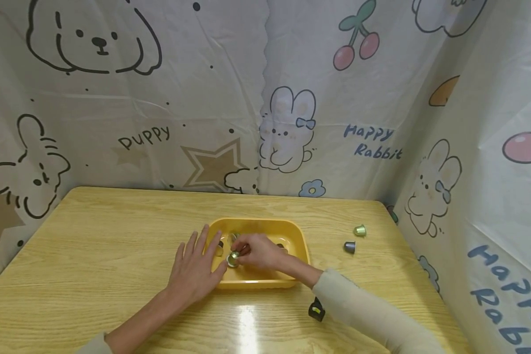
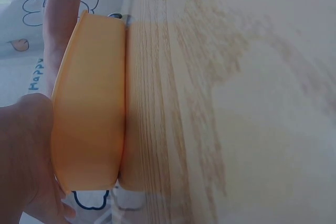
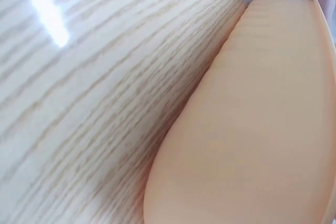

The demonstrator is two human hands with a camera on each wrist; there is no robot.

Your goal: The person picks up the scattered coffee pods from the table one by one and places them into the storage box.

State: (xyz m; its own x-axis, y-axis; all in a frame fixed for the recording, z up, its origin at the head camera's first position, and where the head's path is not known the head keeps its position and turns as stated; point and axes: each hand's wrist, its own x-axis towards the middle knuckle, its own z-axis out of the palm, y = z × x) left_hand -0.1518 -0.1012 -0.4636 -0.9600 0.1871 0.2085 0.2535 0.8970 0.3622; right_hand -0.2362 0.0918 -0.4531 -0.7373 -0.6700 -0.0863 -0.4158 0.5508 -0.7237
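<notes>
A yellow tray [image 1: 261,284] stands on the table, with several coffee capsules inside, partly hidden by the hands. My right hand [image 1: 261,251] reaches into it and pinches a green coffee capsule [image 1: 232,260] between thumb and fingers. At the tray's left side rests my left hand [image 1: 194,273], its fingers straight and spread over the rim. In the left wrist view the left hand [image 2: 23,156] lies against the tray's side wall [image 2: 92,103]. The right wrist view shows only the tray's outer wall [image 3: 247,119] close up, and the right hand is out of that view.
Right of the tray, a green capsule [image 1: 360,230] and a dark grey capsule [image 1: 349,247] lie on the wooden table [image 1: 115,236]. A black device [image 1: 316,310] sits by the right forearm. Printed cloth [image 1: 230,98] hangs behind the table and along its right side.
</notes>
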